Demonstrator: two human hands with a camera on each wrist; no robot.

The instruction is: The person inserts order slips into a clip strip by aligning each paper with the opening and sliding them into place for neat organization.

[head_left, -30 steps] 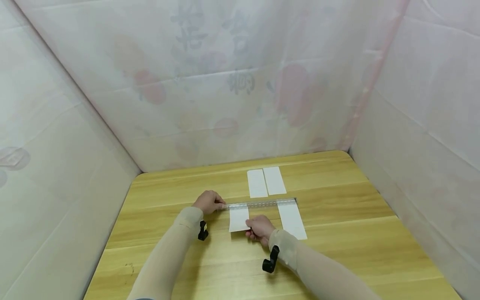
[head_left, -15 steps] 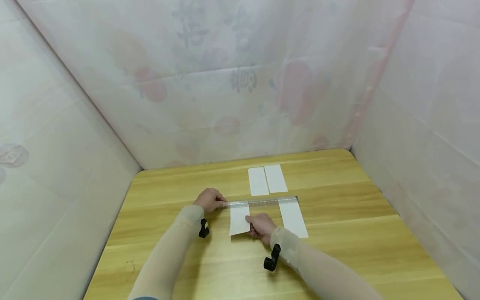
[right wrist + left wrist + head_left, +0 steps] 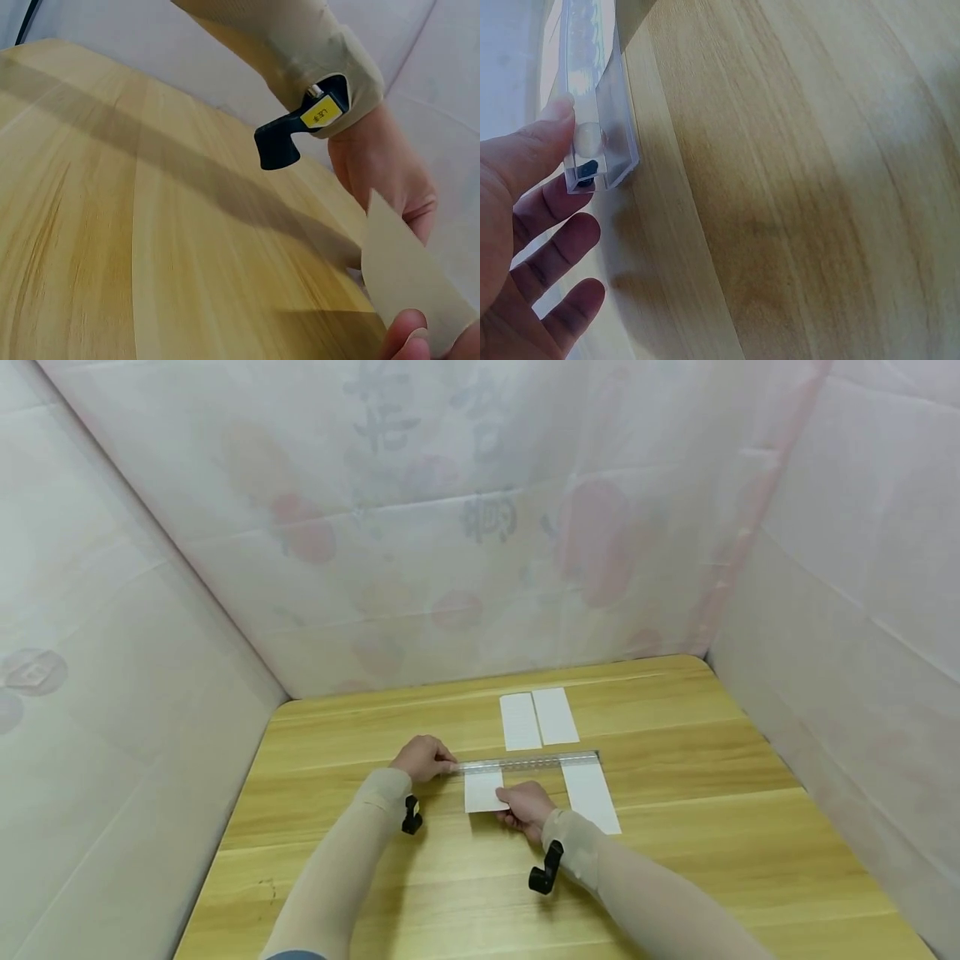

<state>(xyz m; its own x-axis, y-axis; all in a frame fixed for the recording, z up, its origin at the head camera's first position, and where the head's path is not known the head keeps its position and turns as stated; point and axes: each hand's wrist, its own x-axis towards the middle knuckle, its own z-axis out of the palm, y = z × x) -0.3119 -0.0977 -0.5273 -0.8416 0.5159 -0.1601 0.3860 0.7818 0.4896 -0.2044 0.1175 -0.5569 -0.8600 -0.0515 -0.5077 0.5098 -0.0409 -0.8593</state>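
A clear plastic strip (image 3: pixel 528 763), ruler-like with a raised ridge along it, lies across the table in the head view. My left hand (image 3: pixel 422 759) pinches its left end; in the left wrist view the thumb (image 3: pixel 551 124) lies on top and the other fingers are spread below. A white paper card (image 3: pixel 483 793) has its far edge at the strip. My right hand (image 3: pixel 528 806) pinches the card's near right corner, thumb on top, and the near edge is raised off the table. In the right wrist view the card (image 3: pixel 405 277) is curved.
Another white card (image 3: pixel 592 797) has its far end at the strip's right part. Two more white cards, the left one (image 3: pixel 521 722) and the right one (image 3: pixel 556 716), lie side by side beyond the strip. Fabric walls (image 3: pixel 480 568) enclose the wooden table (image 3: pixel 675 860).
The held card's near edge first came toward me and lower, then rose and now looks shorter in view. My left hand stays at the strip's end.
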